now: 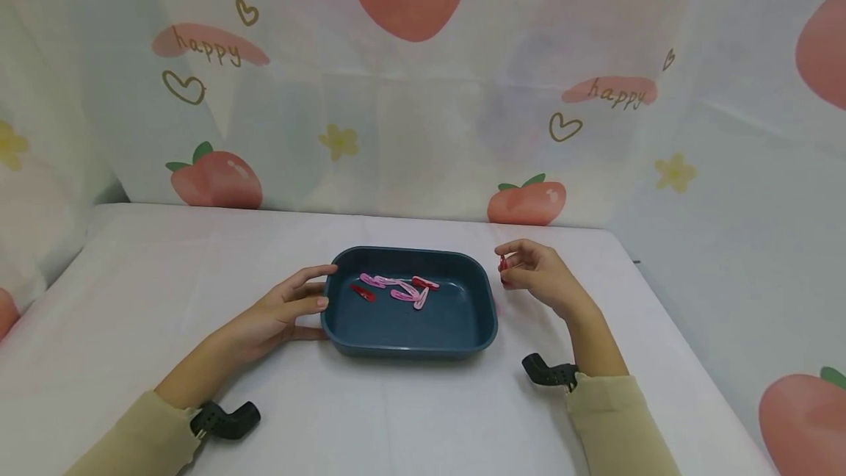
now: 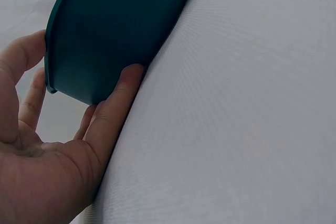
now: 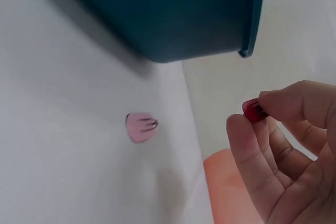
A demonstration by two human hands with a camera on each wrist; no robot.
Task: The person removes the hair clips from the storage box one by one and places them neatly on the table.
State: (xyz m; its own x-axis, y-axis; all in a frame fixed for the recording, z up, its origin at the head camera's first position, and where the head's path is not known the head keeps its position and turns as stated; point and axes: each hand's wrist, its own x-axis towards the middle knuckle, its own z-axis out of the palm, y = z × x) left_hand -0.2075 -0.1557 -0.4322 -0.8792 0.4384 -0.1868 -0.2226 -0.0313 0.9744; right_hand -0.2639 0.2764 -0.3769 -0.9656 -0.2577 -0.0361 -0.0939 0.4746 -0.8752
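A dark teal tray [image 1: 410, 336] stands on the white table. Pink and red snap hair clips [image 1: 405, 295] lie inside it, mostly in a loose cluster toward its left and middle. My left hand [image 1: 284, 314] rests against the tray's left end, fingertips at the rim and one digit low along the wall near the tabletop, as the left wrist view [image 2: 58, 166] shows. Beyond the tray's right end, my right hand [image 1: 538, 278] pinches a red hair clip [image 3: 254, 110] between thumb and fingers, above the table. A pink hair clip [image 3: 140, 127] lies on the cloth below in the right wrist view.
A white cloth covers the table [image 1: 423, 417]. Patterned fabric with peaches [image 1: 529, 204] hangs behind and at both sides. Each wrist wears a black camera mount [image 1: 228, 421], just past the beige sleeve cuffs.
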